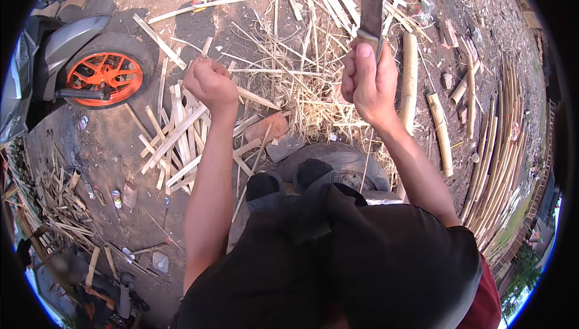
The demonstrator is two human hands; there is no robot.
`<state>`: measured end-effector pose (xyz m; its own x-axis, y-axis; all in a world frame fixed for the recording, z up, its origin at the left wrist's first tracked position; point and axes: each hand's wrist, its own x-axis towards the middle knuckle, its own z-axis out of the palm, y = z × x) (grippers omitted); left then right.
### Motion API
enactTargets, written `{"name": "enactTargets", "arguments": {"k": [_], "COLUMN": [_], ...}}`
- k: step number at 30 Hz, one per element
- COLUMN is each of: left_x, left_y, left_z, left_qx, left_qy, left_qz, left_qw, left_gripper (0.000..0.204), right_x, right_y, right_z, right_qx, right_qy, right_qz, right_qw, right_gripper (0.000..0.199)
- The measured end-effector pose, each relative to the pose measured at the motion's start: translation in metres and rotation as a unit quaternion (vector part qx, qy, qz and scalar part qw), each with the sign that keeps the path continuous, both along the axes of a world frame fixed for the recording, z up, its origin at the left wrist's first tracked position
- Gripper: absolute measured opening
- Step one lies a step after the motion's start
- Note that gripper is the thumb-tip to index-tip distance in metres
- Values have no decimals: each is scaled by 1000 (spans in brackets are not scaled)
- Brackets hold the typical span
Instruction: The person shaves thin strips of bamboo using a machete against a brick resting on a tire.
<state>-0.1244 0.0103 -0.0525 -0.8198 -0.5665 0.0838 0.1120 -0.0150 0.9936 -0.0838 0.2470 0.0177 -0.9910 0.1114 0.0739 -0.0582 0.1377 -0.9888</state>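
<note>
My right hand grips a machete, its broad dark blade pointing away from me and its tip cut off by the upper edge. The thumb lies along the handle near the blade's base. My left hand is closed in a fist. A pale strip end shows just beyond its knuckles, and a bamboo strip appears on its right side; whether the fist holds either I cannot tell. Between the hands, on the ground, lies a heap of thin bamboo shavings.
A motorbike wheel with an orange rim stands at left. Split bamboo pieces lie below it. A brick and a tyre are near my feet. Bamboo poles lie at right. Another person is at lower left.
</note>
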Motion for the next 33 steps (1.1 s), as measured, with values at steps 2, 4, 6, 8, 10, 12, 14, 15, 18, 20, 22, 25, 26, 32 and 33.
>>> {"name": "enactTargets", "arguments": {"k": [2, 4, 6, 8, 10, 12, 14, 15, 18, 20, 22, 25, 26, 32, 33], "left_x": [-5, 9, 3, 19, -4, -8, -4, 0, 8, 13, 16, 16, 16, 18, 12], "left_y": [9, 12, 18, 14, 2, -10, -17, -24, -42, -47, -38, -32, -33, -47, -48], "left_z": [2, -2, 9, -5, 0, -5, -7, -7, -5, -6, -4, 1, -1, -10, -4], "left_qx": [-30, 11, 39, 54, 5, 65, 98, 99, 108, 100, 83, 62, 70, 74, 88], "left_qy": [16, 6, 1, -27, 22, 9, 4, 3, 12, 15, 21, 22, 14, 32, 35], "left_qz": [2, -16, -34, -71, -49, -64, -79, -76, -45, -40, -44, -31, -24, -9, 3], "left_qw": [999, 1000, 999, 996, 999, 996, 992, 992, 993, 994, 995, 997, 997, 997, 995], "left_gripper": [37, 37, 37, 35, 32, 31, 29, 29, 29, 30, 30, 28, 28, 29, 29], "right_x": [81, 134, 90, 133, 115, 107, 109, 109, 102, 84, 48, 19, 28, 156, 131], "right_y": [26, 40, 32, 16, 14, 18, 28, 28, 28, 15, 10, -7, -8, 66, 68], "right_z": [-131, -212, -185, -177, -169, -170, -169, -162, -154, -129, -88, -42, -54, -239, -227], "right_qx": [313, 419, 388, 361, 404, 431, 445, 449, 373, 297, 254, 227, 212, 491, 467], "right_qy": [-275, -378, -378, -426, -388, -376, -380, -383, -362, -408, -297, -214, -222, -311, -350], "right_qz": [213, 336, 325, 305, 295, 290, 275, 265, 305, 258, 254, 165, 158, 303, 315], "right_qw": [884, 754, 775, 772, 774, 767, 763, 763, 798, 824, 885, 936, 939, 755, 749], "right_gripper": [45, 55, 55, 54, 52, 50, 51, 51, 56, 58, 63, 55, 55, 63, 64]}}
